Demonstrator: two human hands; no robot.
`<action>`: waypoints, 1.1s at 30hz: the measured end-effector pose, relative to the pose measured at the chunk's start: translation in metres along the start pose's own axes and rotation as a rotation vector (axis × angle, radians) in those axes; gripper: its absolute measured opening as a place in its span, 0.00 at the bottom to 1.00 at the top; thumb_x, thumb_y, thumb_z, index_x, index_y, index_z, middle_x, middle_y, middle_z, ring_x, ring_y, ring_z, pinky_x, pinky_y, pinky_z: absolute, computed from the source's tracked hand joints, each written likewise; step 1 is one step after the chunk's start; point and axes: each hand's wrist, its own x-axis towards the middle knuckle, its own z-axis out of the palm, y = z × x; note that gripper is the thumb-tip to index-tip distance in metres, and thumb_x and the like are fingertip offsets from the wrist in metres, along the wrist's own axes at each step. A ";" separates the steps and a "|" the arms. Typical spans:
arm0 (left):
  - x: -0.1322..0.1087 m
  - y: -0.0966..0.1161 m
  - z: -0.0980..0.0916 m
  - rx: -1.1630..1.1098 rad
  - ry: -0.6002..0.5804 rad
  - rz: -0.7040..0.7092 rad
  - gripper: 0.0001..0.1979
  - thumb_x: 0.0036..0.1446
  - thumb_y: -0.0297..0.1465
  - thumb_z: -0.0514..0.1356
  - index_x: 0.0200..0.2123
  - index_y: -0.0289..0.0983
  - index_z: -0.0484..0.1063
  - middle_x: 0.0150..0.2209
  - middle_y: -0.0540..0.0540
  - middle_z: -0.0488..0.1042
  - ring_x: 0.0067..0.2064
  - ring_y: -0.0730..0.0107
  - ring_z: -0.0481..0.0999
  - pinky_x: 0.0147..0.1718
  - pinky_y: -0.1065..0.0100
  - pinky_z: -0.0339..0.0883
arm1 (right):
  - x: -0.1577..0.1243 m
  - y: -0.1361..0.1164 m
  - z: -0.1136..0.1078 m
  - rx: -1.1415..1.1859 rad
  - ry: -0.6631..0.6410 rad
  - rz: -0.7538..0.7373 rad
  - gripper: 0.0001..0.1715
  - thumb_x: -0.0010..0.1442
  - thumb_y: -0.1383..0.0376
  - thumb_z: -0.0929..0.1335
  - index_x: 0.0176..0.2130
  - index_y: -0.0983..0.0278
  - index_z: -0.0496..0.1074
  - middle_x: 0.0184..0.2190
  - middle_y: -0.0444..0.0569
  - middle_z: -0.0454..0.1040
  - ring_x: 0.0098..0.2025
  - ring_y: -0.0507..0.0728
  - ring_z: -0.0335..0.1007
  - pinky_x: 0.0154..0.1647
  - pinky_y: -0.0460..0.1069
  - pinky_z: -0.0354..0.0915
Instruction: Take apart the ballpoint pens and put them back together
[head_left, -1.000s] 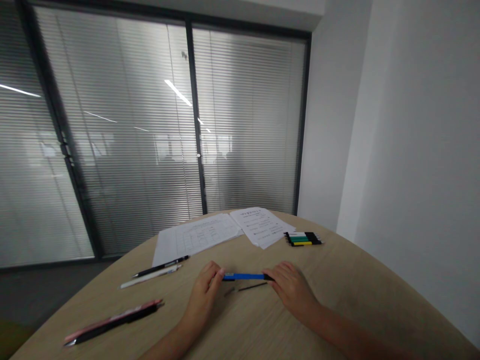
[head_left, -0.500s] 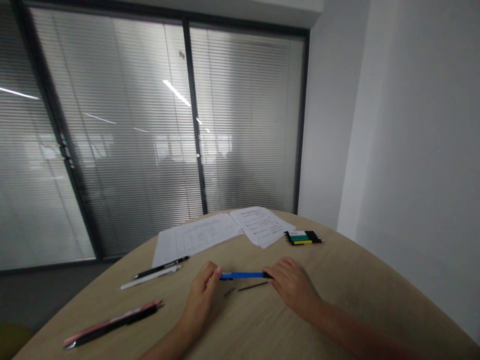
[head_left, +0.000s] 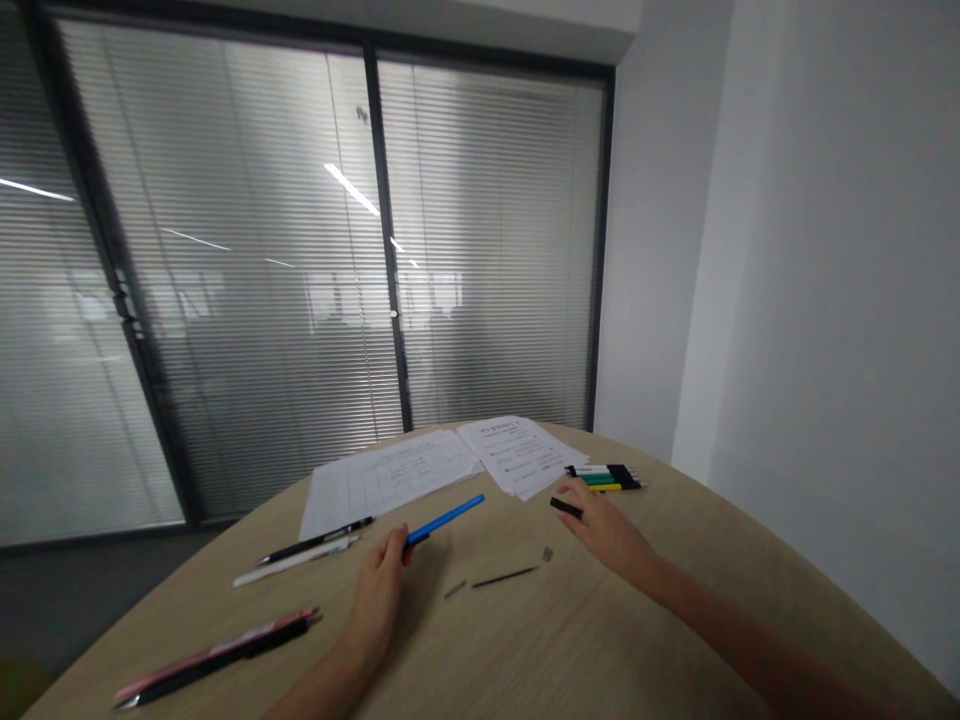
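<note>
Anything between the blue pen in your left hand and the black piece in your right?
Nothing visible. The blue pen in the left hand and the black piece in the right hand have only bare tabletop between them; the thin dark rod and small scrap lie nearer you, off that line.
</note>
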 end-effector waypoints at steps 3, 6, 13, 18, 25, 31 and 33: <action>-0.001 0.000 0.002 -0.021 -0.034 -0.017 0.20 0.45 0.48 0.47 0.14 0.40 0.56 0.16 0.53 0.60 0.23 0.66 0.62 0.25 0.69 0.55 | 0.005 0.011 0.003 0.094 -0.123 0.095 0.09 0.50 0.71 0.63 0.35 0.64 0.68 0.33 0.48 0.74 0.35 0.54 0.69 0.34 0.46 0.61; -0.001 0.000 0.003 -0.042 -0.083 -0.014 0.20 0.43 0.49 0.49 0.14 0.39 0.59 0.16 0.53 0.60 0.24 0.66 0.61 0.24 0.69 0.54 | 0.005 0.017 0.007 0.118 -0.224 0.165 0.08 0.48 0.72 0.64 0.31 0.66 0.69 0.27 0.48 0.74 0.29 0.53 0.68 0.29 0.45 0.61; -0.003 0.006 0.006 -0.003 -0.125 -0.027 0.19 0.41 0.47 0.52 0.13 0.39 0.60 0.15 0.54 0.58 0.22 0.68 0.60 0.23 0.70 0.51 | 0.000 0.023 0.012 0.105 -0.327 0.138 0.12 0.44 0.75 0.63 0.31 0.65 0.71 0.28 0.47 0.74 0.30 0.53 0.67 0.29 0.45 0.59; -0.004 0.009 0.005 0.014 -0.071 -0.037 0.18 0.41 0.46 0.54 0.14 0.38 0.64 0.14 0.55 0.58 0.22 0.68 0.61 0.23 0.70 0.52 | -0.002 0.026 0.018 0.119 -0.317 0.140 0.12 0.45 0.74 0.63 0.32 0.66 0.70 0.29 0.47 0.73 0.30 0.53 0.66 0.30 0.45 0.59; -0.004 0.011 0.003 -0.007 -0.082 -0.072 0.17 0.40 0.46 0.55 0.15 0.38 0.66 0.15 0.54 0.60 0.23 0.67 0.63 0.25 0.70 0.53 | -0.009 0.030 0.033 0.069 -0.185 0.177 0.10 0.47 0.71 0.63 0.34 0.64 0.66 0.23 0.42 0.69 0.26 0.51 0.64 0.26 0.44 0.55; -0.004 0.010 0.003 -0.010 -0.067 -0.069 0.19 0.39 0.49 0.55 0.16 0.37 0.67 0.15 0.54 0.60 0.23 0.67 0.62 0.24 0.70 0.52 | -0.009 0.035 0.036 0.075 -0.192 0.145 0.05 0.48 0.68 0.65 0.31 0.63 0.68 0.23 0.42 0.68 0.26 0.51 0.63 0.26 0.44 0.54; -0.004 0.009 0.003 -0.021 -0.066 -0.064 0.20 0.38 0.49 0.55 0.17 0.37 0.67 0.16 0.54 0.62 0.24 0.67 0.62 0.24 0.70 0.53 | -0.008 0.036 0.036 0.081 -0.212 0.129 0.05 0.49 0.66 0.65 0.31 0.63 0.69 0.22 0.42 0.67 0.25 0.51 0.62 0.25 0.44 0.53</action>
